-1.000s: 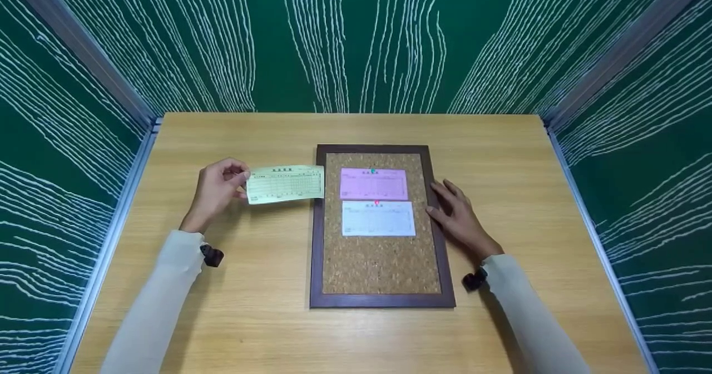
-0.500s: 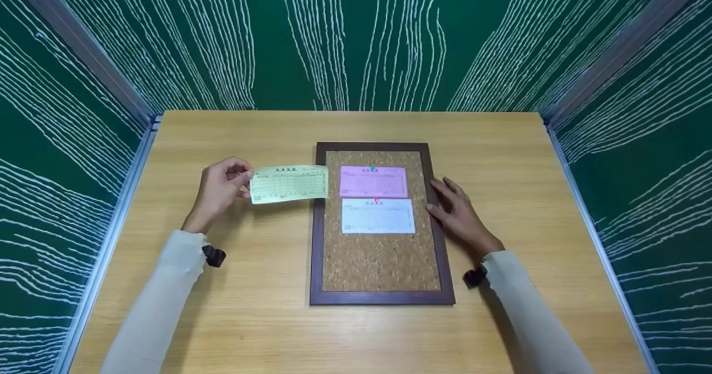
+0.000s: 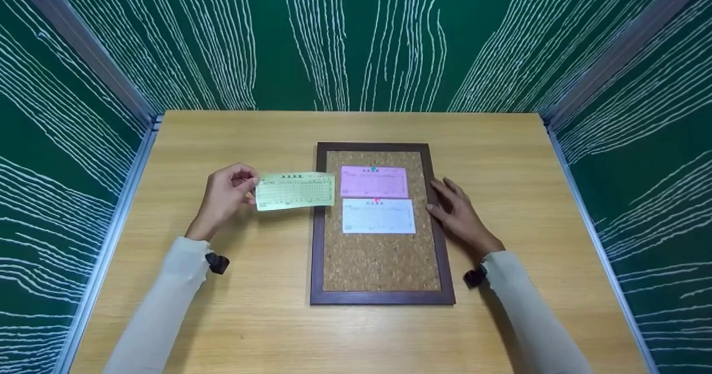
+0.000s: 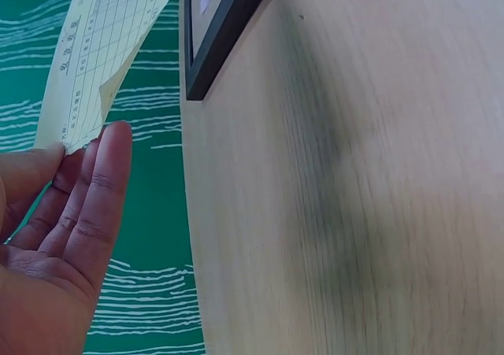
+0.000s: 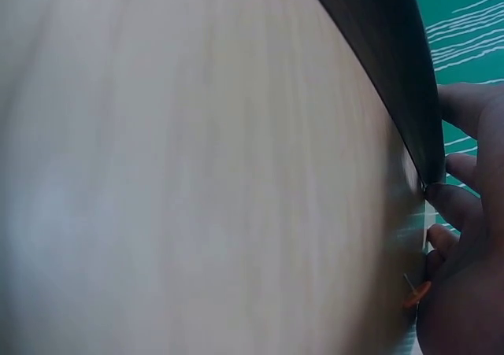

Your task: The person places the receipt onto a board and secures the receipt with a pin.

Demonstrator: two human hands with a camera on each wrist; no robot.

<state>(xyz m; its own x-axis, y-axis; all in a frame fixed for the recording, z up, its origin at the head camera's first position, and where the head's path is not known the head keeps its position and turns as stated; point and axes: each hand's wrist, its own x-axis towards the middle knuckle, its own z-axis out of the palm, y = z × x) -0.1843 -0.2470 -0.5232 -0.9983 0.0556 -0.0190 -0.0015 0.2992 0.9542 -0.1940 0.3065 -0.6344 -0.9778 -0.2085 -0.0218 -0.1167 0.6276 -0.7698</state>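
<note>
My left hand (image 3: 225, 196) pinches the left end of a pale green printed slip (image 3: 295, 190) between thumb and fingers. The slip is raised, and its right end overlaps the frame of a corkboard (image 3: 378, 265). In the left wrist view, the slip's edge (image 4: 110, 87) curls a little. A pink slip (image 3: 372, 183) lies on the cork under a green pushpin (image 3: 373, 169); below it is a white slip (image 3: 378, 218) with a red pushpin (image 3: 377, 200). My right hand (image 3: 459, 218) rests against the board's right edge. Near its palm is an orange pushpin (image 5: 417, 294); whether it is held is unclear.
The board lies on a wooden table (image 3: 250, 318). Green walls (image 3: 278, 57) with white wavy lines enclose the back and sides. Each wrist wears a small black camera (image 3: 217, 262).
The left hand has moved right and slightly toward me with the green slip, so the slip now reaches farther over the board's left edge. The right hand stays at the board.
</note>
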